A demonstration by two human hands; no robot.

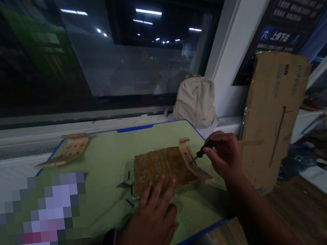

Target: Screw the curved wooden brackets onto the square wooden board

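A brown wrapped block [153, 164] lies on the pale green tabletop, and my left hand [154, 213] rests on its near edge with fingers spread. Across the block's right end sits a curved wooden piece [188, 157] with holes in it. My right hand [226, 153] grips a black-handled screwdriver [203, 150], whose shaft slants down to a hole in that piece. Whether a screw sits under the tip, I cannot make out. Several dark screws [126, 185] lie loose to the left of the block.
A second curved wooden piece [72, 147] is at the table's far left corner. Behind the table [110, 147] a beige backpack [195, 101] leans by the window. A tall cardboard sheet [279, 114] stands at the right. A pixelated patch covers the lower left.
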